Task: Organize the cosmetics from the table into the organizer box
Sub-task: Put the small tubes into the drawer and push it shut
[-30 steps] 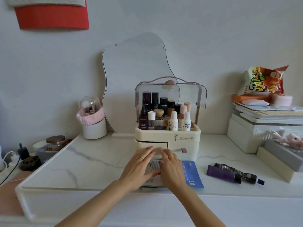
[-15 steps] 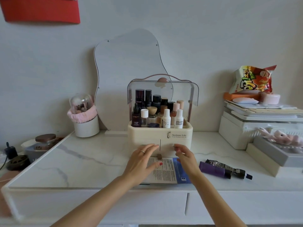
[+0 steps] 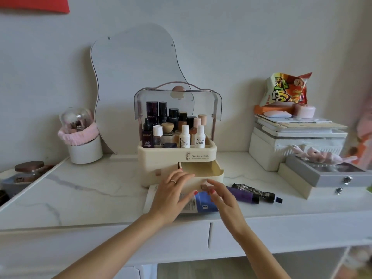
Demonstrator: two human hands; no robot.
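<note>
A cream organizer box (image 3: 161, 156) stands mid-table, its clear lid raised and its top tray full of several bottles (image 3: 173, 129). Its right drawer (image 3: 203, 174) is pulled out and looks empty. My right hand (image 3: 221, 196) has its fingertips at the drawer's small brown handle; whether they pinch it I cannot tell. My left hand (image 3: 171, 194) lies flat with spread fingers on a white-and-blue flat sachet (image 3: 203, 204) in front of the box. A purple tube (image 3: 243, 195) and a black tube (image 3: 255, 192) lie to the right.
A wavy mirror (image 3: 132, 81) leans on the wall behind the box. A white cup with a pink band (image 3: 84, 146) stands at left. Stacked white boxes with a snack bag (image 3: 285, 89) and a grey drawer box (image 3: 330, 174) fill the right side.
The right drawer has slid out toward me, drawn by my right hand. My left hand stays on the sachet. The camera has moved closer and tilted down.
</note>
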